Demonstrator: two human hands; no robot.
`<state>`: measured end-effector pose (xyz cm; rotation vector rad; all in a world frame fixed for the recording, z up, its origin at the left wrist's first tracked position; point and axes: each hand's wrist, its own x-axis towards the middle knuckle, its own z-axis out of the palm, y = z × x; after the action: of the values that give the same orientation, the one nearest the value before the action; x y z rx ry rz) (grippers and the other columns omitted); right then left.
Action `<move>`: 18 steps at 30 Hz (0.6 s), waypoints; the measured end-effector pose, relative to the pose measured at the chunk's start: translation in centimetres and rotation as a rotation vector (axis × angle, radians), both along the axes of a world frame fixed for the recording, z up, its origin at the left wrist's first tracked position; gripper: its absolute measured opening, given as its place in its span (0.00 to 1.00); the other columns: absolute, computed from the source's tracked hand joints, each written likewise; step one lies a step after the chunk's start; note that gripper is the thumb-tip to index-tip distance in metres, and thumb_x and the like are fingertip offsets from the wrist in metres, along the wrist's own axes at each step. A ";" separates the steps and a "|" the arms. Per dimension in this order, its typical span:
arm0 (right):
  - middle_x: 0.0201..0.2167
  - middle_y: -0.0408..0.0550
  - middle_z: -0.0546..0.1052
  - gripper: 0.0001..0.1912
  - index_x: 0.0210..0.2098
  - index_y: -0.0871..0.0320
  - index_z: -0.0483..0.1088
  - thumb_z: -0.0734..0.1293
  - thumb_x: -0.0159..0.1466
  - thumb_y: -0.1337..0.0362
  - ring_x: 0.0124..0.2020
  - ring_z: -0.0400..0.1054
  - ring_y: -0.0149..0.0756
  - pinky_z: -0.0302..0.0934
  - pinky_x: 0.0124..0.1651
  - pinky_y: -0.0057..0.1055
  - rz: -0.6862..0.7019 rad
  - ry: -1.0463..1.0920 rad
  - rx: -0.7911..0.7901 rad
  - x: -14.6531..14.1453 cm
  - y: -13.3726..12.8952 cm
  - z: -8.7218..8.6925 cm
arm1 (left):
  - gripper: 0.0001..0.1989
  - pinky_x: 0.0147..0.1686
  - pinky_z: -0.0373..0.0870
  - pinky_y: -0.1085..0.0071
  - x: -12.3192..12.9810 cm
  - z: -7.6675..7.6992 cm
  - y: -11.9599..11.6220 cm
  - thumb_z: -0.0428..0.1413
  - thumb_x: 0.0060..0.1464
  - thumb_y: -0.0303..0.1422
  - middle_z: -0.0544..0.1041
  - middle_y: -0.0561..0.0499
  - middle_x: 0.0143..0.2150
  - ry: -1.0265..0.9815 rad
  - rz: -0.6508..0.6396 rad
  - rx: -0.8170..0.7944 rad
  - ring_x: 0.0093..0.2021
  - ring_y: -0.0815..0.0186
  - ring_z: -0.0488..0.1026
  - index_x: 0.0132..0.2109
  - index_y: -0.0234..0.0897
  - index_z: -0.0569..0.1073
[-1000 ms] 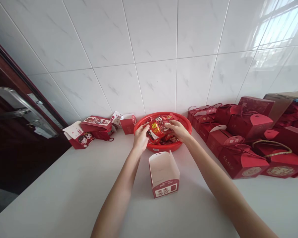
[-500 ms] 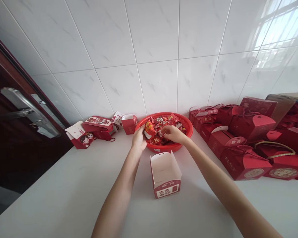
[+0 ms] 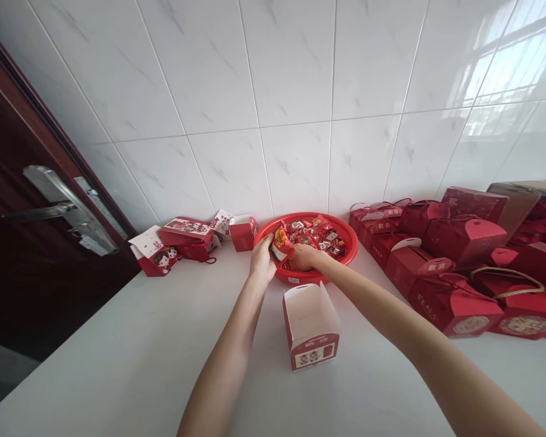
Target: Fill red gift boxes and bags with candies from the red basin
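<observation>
A red plastic basket [image 3: 352, 247] stands against the tiled wall, holding many red-wrapped candies [image 3: 325, 233]. At its left rim, my left hand [image 3: 262, 261] is closed on a red and yellow packet [image 3: 281, 243]. My right hand [image 3: 304, 257] reaches down among the candies beside that packet; its fingertips are hidden, so what they hold cannot be made out. An open-topped box [image 3: 313, 321], white inside and red outside, stands on the white table in front of the basket, between my forearms.
Red gift boxes [image 3: 455, 303] crowd the right side of the table. Smaller red and white boxes [image 3: 186, 227] lie at the back left, with a small red box [image 3: 242, 233] beside the basket. A dark door with a metal handle [image 3: 68, 206] is at the left.
My right hand has moved down and left, deeper into the candies and closer to the packet. My left hand still holds the packet. The whole view has shifted slightly.
</observation>
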<state>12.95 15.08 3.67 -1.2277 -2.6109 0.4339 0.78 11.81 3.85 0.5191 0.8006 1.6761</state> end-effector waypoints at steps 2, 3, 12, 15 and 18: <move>0.38 0.53 0.81 0.09 0.29 0.57 0.75 0.73 0.49 0.74 0.43 0.74 0.46 0.62 0.40 0.29 -0.017 0.055 -0.011 0.6 -0.1 0.2 | 0.03 0.46 0.77 0.67 0.0 -0.1 0.0 0.60 0.55 0.25 0.83 0.49 0.31 -0.003 -0.001 0.010 0.37 0.63 0.82 0.34 0.34 0.79; 0.37 0.52 0.81 0.10 0.29 0.57 0.74 0.74 0.48 0.73 0.41 0.74 0.45 0.61 0.39 0.29 -0.035 0.093 -0.021 1.0 -0.1 0.3 | 0.03 0.46 0.77 0.68 -0.1 -0.1 0.0 0.60 0.55 0.25 0.83 0.49 0.31 -0.004 -0.001 0.015 0.37 0.63 0.82 0.35 0.34 0.79; 0.32 0.45 0.75 0.24 0.39 0.58 0.70 0.77 0.48 0.54 0.37 0.70 0.41 0.64 0.38 0.34 -0.375 0.705 -0.073 6.6 -0.1 -0.3 | 0.03 0.40 0.77 0.71 0.1 -0.2 -0.2 0.64 0.52 0.26 0.82 0.54 0.30 0.011 0.023 0.058 0.31 0.67 0.80 0.34 0.37 0.77; 0.28 0.44 0.75 0.23 0.33 0.58 0.69 0.76 0.47 0.49 0.33 0.72 0.39 0.68 0.35 0.35 -0.355 0.909 -0.206 7.1 -0.6 -0.4 | 0.08 0.43 0.75 0.73 0.4 -0.1 -0.5 0.63 0.51 0.23 0.82 0.55 0.34 0.036 0.053 0.086 0.36 0.68 0.80 0.38 0.40 0.78; 0.28 0.45 0.76 0.25 0.30 0.58 0.68 0.77 0.46 0.46 0.31 0.74 0.38 0.72 0.34 0.36 -0.275 1.090 -0.362 6.7 -1.3 -0.2 | 0.09 0.47 0.73 0.72 0.6 -0.1 -0.6 0.62 0.51 0.22 0.83 0.53 0.38 0.076 0.056 0.106 0.42 0.66 0.80 0.39 0.40 0.79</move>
<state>19.68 13.77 3.44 -0.9821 -1.4574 1.1502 1.43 11.18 3.78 0.6425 0.7903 1.7664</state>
